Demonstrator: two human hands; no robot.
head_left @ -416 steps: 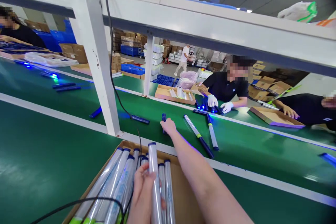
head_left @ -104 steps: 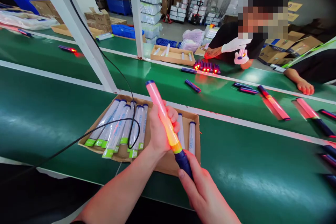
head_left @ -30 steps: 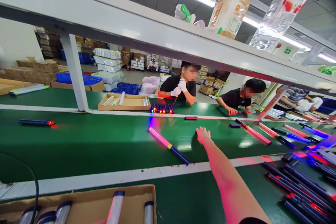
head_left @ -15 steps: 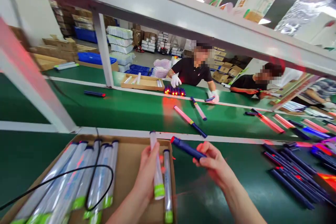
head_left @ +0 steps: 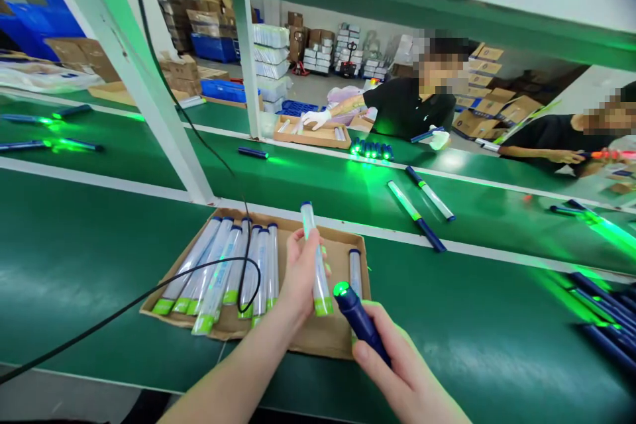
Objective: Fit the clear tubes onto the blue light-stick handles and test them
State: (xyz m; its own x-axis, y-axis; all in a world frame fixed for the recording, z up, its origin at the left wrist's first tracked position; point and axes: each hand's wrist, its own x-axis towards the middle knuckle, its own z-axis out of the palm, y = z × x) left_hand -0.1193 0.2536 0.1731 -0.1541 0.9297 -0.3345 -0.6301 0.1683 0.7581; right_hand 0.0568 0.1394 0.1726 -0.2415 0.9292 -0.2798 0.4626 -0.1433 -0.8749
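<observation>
My left hand [head_left: 299, 271] is closed around a clear plastic tube [head_left: 320, 288] with a dark blue cap at the top and a bright green band at the bottom. The tube is held nearly upright above a shallow cardboard tray [head_left: 322, 338]. In my right hand [head_left: 402, 364] is a dark blue light-stick handle [head_left: 362, 323], its glowing green end pointing up and left. Tube and handle are apart. Several similar tubes [head_left: 216, 278] lie on the tray's left side, and one more tube [head_left: 354, 271] is at its right edge.
A black cable [head_left: 149, 290] loops over the tray. Beyond the white rail, light sticks [head_left: 417, 215] lie on the green belt [head_left: 318, 179]. More blue handles [head_left: 603, 324] are piled at right. A white post [head_left: 149, 99] stands left. A co-worker in white gloves [head_left: 318, 119] works opposite.
The glowing lights have turned from red to green. My view has shifted, so the tray shows more fully. The handle has come lower and tilts more upright, its lit end now near the tube's bottom.
</observation>
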